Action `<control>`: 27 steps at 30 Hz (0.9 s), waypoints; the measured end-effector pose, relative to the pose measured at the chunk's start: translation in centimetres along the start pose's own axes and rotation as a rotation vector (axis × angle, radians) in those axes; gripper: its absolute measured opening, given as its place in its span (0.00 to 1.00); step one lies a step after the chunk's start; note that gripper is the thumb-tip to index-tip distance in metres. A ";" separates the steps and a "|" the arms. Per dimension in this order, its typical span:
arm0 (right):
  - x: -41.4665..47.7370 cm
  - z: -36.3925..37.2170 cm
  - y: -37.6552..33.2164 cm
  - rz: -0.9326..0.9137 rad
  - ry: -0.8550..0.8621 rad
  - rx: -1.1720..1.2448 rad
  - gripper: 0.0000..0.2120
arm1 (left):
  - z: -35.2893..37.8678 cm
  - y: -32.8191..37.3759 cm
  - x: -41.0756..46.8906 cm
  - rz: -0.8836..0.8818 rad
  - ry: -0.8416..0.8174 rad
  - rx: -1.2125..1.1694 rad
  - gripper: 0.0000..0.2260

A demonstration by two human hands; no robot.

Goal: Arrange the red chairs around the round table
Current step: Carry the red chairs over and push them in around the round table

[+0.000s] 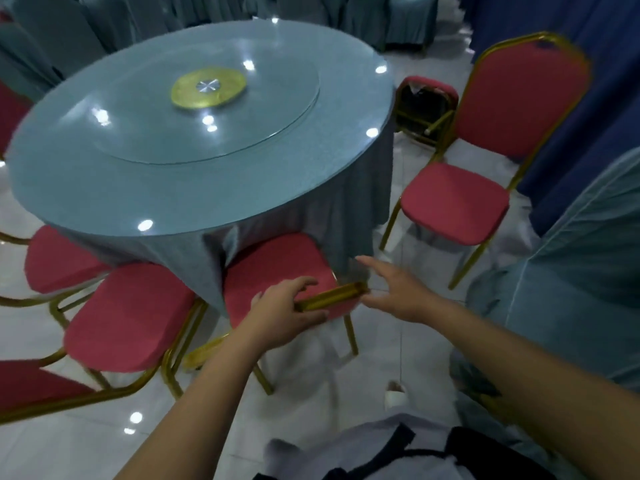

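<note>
Head view: red padded chair with gold metal frame (277, 271) sits at the near edge of the round table draped in blue-grey cloth (194, 188), seat partly under the cloth. Left hand (287, 306) is curled round its gold top rail (332, 298). Right hand (398, 292) is spread flat by the rail's end, contact unclear. Two more red chairs (128, 317) placed at the table's near-left. Probably left to do: upright red chair (453, 202) standing off the table's right, overturned chair (426, 102) beyond it. Table's left side is cut off; edges blurred.
</note>
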State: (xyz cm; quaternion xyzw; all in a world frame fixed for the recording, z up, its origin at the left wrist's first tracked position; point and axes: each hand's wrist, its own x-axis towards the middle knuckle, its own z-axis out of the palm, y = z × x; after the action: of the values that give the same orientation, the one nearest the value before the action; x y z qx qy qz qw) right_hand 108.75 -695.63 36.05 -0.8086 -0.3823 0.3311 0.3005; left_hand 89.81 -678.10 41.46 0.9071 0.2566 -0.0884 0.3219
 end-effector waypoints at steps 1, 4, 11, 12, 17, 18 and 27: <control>-0.2 -2.0 2.0 0.055 0.035 0.075 0.37 | 0.3 1.7 1.6 0.034 0.001 -0.013 0.26; -0.8 -6.9 7.5 0.209 0.167 0.190 0.36 | 1.6 6.2 6.0 0.085 -0.008 -0.040 0.26; -1.2 -13.7 15.8 0.357 0.340 0.318 0.33 | 6.4 14.8 16.0 0.079 -0.197 -0.115 0.23; -1.0 -14.7 16.4 0.358 0.365 0.330 0.32 | 7.0 15.6 17.3 0.079 -0.211 -0.121 0.23; 0.9 -19.4 19.1 0.403 0.521 0.370 0.27 | 8.3 17.8 23.8 0.085 -0.297 -0.088 0.23; 1.6 -20.4 19.7 0.415 0.549 0.372 0.26 | 8.3 18.0 25.4 0.085 -0.313 -0.082 0.23; 9.1 -31.2 24.6 0.560 0.651 0.390 0.23 | 7.9 22.5 43.9 0.124 -0.393 -0.112 0.22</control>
State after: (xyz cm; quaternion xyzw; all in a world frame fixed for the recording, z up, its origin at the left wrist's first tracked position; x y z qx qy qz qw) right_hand 147.38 -708.46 33.83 -0.8708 0.0337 0.1944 0.4502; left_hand 139.04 -680.01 33.11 0.8671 0.1368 -0.2294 0.4204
